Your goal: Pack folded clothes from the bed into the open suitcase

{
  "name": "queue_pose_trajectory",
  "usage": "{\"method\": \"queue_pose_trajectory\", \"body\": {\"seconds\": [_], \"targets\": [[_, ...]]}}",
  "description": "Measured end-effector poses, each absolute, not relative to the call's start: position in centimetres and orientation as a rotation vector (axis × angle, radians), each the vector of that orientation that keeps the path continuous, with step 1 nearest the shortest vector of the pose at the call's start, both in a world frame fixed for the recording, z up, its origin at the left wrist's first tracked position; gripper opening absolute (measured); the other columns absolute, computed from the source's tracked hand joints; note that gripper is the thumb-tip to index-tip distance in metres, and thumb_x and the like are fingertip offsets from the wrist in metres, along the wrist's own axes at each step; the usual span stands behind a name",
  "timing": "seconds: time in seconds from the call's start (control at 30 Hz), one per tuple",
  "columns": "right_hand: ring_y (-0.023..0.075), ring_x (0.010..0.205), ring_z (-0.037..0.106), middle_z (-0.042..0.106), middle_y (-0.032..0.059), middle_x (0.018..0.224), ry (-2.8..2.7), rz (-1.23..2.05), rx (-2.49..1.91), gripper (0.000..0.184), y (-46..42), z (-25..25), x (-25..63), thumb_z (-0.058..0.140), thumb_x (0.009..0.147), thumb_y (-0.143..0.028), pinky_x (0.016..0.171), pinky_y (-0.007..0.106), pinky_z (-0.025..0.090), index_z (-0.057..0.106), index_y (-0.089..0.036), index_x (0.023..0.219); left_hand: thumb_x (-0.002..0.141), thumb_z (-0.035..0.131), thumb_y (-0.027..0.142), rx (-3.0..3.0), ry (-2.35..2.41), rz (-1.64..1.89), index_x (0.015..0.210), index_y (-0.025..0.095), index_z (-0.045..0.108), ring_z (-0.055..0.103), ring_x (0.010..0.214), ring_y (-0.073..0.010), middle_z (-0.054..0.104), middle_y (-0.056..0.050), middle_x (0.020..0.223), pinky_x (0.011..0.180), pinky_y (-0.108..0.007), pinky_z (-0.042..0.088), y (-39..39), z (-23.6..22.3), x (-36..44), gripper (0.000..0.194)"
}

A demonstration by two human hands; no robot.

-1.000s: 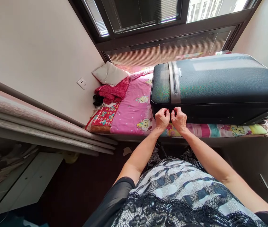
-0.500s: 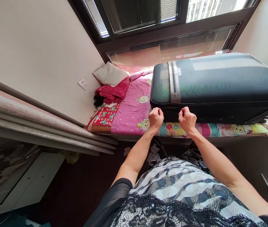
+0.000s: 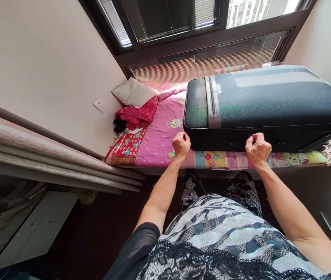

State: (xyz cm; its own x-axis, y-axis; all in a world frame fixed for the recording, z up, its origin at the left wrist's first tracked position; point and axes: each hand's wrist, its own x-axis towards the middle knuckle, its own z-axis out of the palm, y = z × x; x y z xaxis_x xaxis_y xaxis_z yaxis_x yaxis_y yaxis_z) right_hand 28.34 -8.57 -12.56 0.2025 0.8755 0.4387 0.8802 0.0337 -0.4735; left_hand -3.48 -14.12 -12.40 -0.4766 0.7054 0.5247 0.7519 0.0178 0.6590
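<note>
A large dark suitcase (image 3: 264, 101) lies flat on a padded window seat. Across its top near the left end runs a grey band (image 3: 212, 102) with a zip in it. My left hand (image 3: 181, 144) is closed in a pinch at the suitcase's front left corner. Farther right, my right hand (image 3: 258, 147) is pinched shut against the front side, below the top edge. Whatever is between the fingers of either hand is too small or hidden to make out.
Under the suitcase spreads a pink cartoon-print quilt (image 3: 154, 146). A pale cushion (image 3: 134, 92) and a red cloth (image 3: 139, 115) lie at the left end. Windows (image 3: 180, 19) rise behind, and a curtain (image 3: 51, 149) hangs at left.
My hands have moved apart along the suitcase's front side: the right one well to the right, the left one slightly left to the corner. Both stay closed.
</note>
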Motion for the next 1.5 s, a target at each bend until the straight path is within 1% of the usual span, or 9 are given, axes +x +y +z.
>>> {"method": "queue_pose_trajectory", "body": {"seconds": [0.17,0.47,0.67,0.8,0.97,1.13,1.27,1.37,1.5], "targets": [[0.0241,0.059,0.054,0.06,0.0078,0.066,-1.531,-0.102,-1.927,0.022,-7.4,-11.9,32.8,0.052,0.093,-0.029,0.068,0.036,0.039,0.069,-0.018,0.101,0.093,0.059,0.013,-1.519,-2.222,-1.459,0.069,0.023,0.057,0.064,0.073,-0.0191,0.067,-0.005,0.074,0.078,-0.029,0.046,-13.4,-11.9,-4.9,0.027],[0.0216,0.06,0.042,0.059,0.0093,0.07,-1.391,-0.206,-2.076,0.017,-4.6,-10.7,40.4,0.056,0.089,-0.02,0.07,0.04,0.031,0.069,-0.019,0.101,0.092,0.06,0.014,-1.595,-2.268,-1.293,0.069,0.022,0.064,0.068,0.079,-0.0221,0.071,-0.008,0.077,0.08,-0.031,0.048,-11.7,-10.4,-7.5,0.025],[0.0158,0.064,0.018,0.046,0.0023,0.07,-1.329,-0.174,-2.164,0.016,-3.5,-9.2,44.9,0.056,0.093,-0.016,0.071,0.039,0.025,0.067,-0.019,0.104,0.092,0.058,0.02,-1.623,-2.353,-1.168,0.078,0.021,0.071,0.072,0.091,-0.0259,0.078,-0.011,0.089,0.09,-0.034,0.052,-10.5,-9.5,-8.7,0.019],[0.0147,0.067,0.011,0.041,0.0,0.075,-1.307,-0.131,-2.214,0.021,-2.8,-8.5,47.9,0.053,0.097,-0.015,0.072,0.039,0.022,0.069,-0.017,0.111,0.09,0.058,0.026,-1.668,-2.388,-1.112,0.081,0.021,0.073,0.072,0.093,-0.0275,0.079,-0.012,0.091,0.091,-0.035,0.052,-9.6,-8.8,-9.7,0.018],[0.014,0.067,0.011,0.049,0.0018,0.079,-1.278,-0.093,-2.32,0.027,-1.7,-7.7,51.0,0.055,0.102,-0.016,0.073,0.039,0.02,0.073,-0.015,0.122,0.086,0.06,0.03,-1.686,-2.421,-1.07,0.08,0.021,0.072,0.072,0.095,-0.0289,0.078,-0.012,0.09,0.091,-0.036,0.051,-8.6,-8.0,-10.4,0.016],[0.0129,0.067,0.01,0.062,0.0087,0.09,-1.341,-0.127,-2.331,0.03,-1.2,-7.3,52.8,0.057,0.107,-0.019,0.073,0.039,0.019,0.075,-0.012,0.129,0.085,0.061,0.032,-1.686,-2.461,-1.0,0.079,0.022,0.07,0.073,0.096,-0.0294,0.079,-0.012,0.091,0.091,-0.036,0.052,-7.5,-7.2,-10.8,0.015],[0.0124,0.068,0.007,0.068,0.0127,0.098,-1.383,-0.096,-2.364,0.034,-0.9,-7.0,53.7,0.058,0.109,-0.021,0.074,0.039,0.019,0.074,-0.009,0.136,0.083,0.06,0.03,-1.693,-2.496,-0.997,0.078,0.02,0.071,0.076,0.095,-0.03,0.08,-0.014,0.091,0.092,-0.037,0.054,-6.5,-6.6,-11.0,0.016],[0.0123,0.068,0.006,0.07,0.0145,0.099,-1.377,-0.075,-2.38,0.034,-0.6,-6.7,54.1,0.059,0.109,-0.019,0.074,0.039,0.018,0.074,-0.008,0.137,0.082,0.061,0.029,-1.677,-2.509,-0.985,0.077,0.019,0.071,0.077,0.096,-0.031,0.079,-0.014,0.088,0.095,-0.037,0.055,-6.1,-6.4,-11.1,0.015],[0.012,0.068,0.007,0.072,0.0165,0.103,-1.34,-0.054,-2.393,0.033,-0.1,-6.2,54.5,0.06,0.109,-0.019,0.074,0.039,0.019,0.076,-0.009,0.135,0.082,0.061,0.03,-1.67,-2.509,-0.945,0.076,0.022,0.07,0.077,0.1,-0.0322,0.079,-0.011,0.085,0.096,-0.039,0.056,-5.8,-6.3,-11.3,0.013]]}}
